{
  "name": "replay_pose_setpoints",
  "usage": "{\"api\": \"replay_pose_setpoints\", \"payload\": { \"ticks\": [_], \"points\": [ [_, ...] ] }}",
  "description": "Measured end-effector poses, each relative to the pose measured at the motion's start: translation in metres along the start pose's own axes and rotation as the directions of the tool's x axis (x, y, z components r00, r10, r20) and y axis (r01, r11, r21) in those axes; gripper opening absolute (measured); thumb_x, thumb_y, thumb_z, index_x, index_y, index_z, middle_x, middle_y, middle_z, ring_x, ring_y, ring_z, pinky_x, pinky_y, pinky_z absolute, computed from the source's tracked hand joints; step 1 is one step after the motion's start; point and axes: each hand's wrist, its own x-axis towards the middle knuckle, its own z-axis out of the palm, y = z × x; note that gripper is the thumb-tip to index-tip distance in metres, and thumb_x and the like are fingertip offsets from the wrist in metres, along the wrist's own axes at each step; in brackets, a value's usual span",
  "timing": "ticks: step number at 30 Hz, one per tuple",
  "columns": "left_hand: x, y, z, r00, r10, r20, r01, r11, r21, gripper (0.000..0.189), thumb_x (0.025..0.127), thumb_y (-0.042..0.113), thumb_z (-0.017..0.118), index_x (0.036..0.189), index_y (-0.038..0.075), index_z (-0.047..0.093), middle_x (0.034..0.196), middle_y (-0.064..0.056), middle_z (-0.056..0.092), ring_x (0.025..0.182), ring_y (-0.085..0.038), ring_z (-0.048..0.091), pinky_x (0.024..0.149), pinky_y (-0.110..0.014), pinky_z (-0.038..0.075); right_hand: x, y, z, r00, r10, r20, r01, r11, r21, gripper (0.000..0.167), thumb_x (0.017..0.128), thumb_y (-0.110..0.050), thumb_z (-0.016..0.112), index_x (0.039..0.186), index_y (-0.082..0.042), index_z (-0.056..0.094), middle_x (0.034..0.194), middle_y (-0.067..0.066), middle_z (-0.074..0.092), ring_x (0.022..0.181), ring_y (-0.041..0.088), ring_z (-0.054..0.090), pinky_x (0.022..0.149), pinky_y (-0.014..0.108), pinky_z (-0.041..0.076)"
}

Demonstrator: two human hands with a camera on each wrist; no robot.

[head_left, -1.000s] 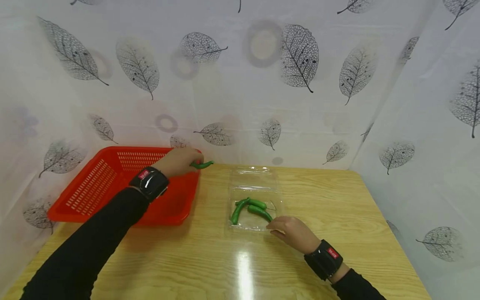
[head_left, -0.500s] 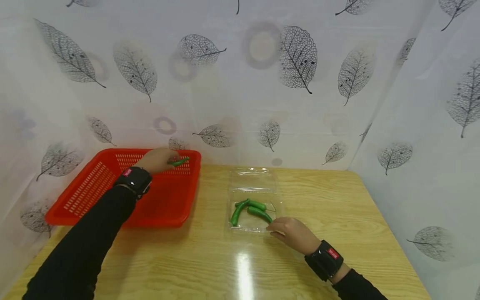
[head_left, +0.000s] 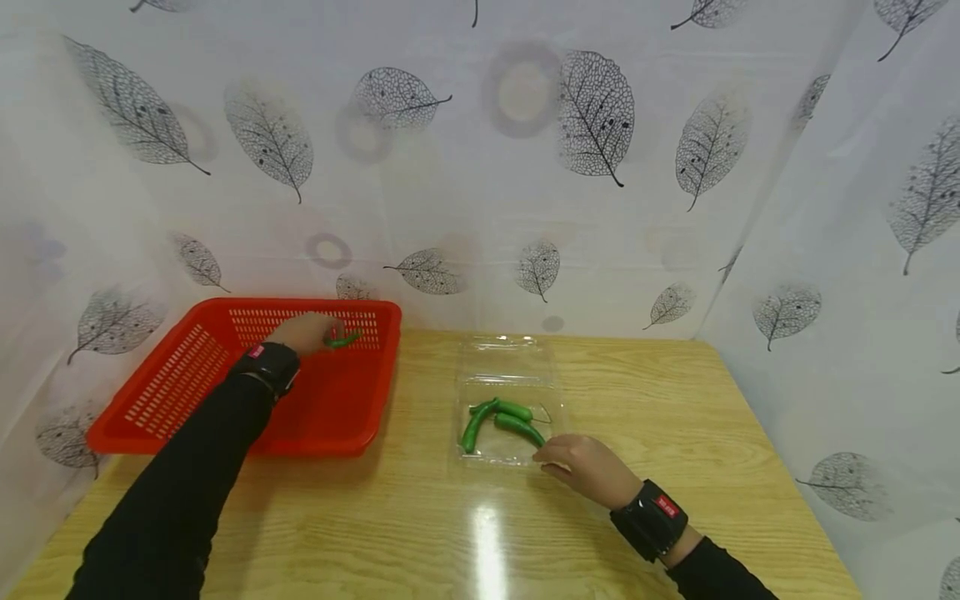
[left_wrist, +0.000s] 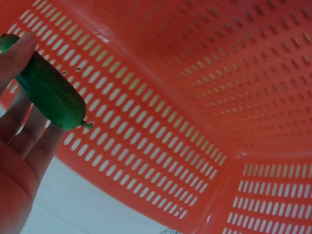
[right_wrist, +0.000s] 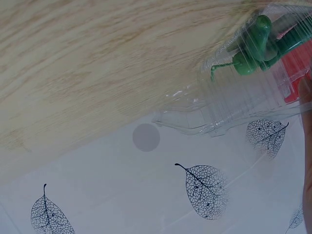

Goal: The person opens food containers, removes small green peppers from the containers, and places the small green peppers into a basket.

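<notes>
In the head view my left hand (head_left: 309, 333) is inside the red basket (head_left: 330, 417), near its back wall, and pinches a green chili pepper (head_left: 342, 340). Up close in the left wrist view, thumb and fingers hold that same pepper (left_wrist: 51, 92) beside the slotted wall. My right hand (head_left: 588, 467) grips the front right corner of a clear plastic box (head_left: 504, 457), whose lid (head_left: 506, 358) lies folded back. Several green chili peppers (head_left: 480, 425) rest in the box. At the right edge of the right wrist view, only part of the hand (right_wrist: 307, 146) shows.
The wooden table (head_left: 405, 517) carries the basket at left and the box near the middle. A leaf-patterned white sheet (head_left: 480, 192) hangs behind and at both sides. The basket's right rim (head_left: 386, 375) stands between the left hand and the box.
My left hand has moved left with the pepper, from above the basket's right back corner to lower inside the basket. The right hand and the box have stayed in place.
</notes>
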Motion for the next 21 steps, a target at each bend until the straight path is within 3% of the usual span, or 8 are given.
{"api": "replay_pose_setpoints", "payload": {
  "ticks": [9, 15, 21],
  "points": [
    [0.008, -0.003, 0.016, 0.998, 0.007, 0.055, -0.006, 1.000, -0.017, 0.025, 0.077, 0.005, 0.072, 0.101, 0.003, 0.066, 0.100, -0.014, 0.066, 0.094, -0.031, 0.061, 0.081, -0.047, 0.050, 0.000, 0.001, -0.001, 1.000, -0.015, -0.005, 0.015, 1.000, 0.005, 0.017, 0.077, -0.007, 0.073, 0.094, -0.008, 0.072, 0.087, 0.000, 0.071, 0.079, 0.010, 0.067, 0.070, 0.018, 0.053],
    [0.012, -0.004, 0.026, 0.996, 0.026, 0.085, -0.026, 1.000, -0.002, 0.026, 0.077, 0.004, 0.072, 0.101, 0.005, 0.067, 0.099, -0.013, 0.067, 0.092, -0.029, 0.062, 0.079, -0.044, 0.051, 0.000, 0.000, -0.001, 1.000, -0.007, 0.005, 0.007, 1.000, 0.009, 0.017, 0.077, -0.007, 0.073, 0.094, -0.007, 0.072, 0.087, 0.000, 0.071, 0.079, 0.010, 0.067, 0.070, 0.018, 0.053],
    [0.011, -0.001, 0.029, 0.993, 0.002, 0.117, 0.002, 0.999, -0.039, 0.026, 0.078, 0.005, 0.072, 0.103, 0.004, 0.066, 0.098, -0.013, 0.068, 0.085, -0.024, 0.061, 0.075, -0.041, 0.052, 0.000, -0.001, -0.002, 1.000, -0.002, 0.010, 0.002, 1.000, 0.003, 0.016, 0.078, -0.008, 0.072, 0.094, -0.007, 0.072, 0.087, 0.000, 0.071, 0.079, 0.010, 0.067, 0.070, 0.019, 0.053]
  ]
}}
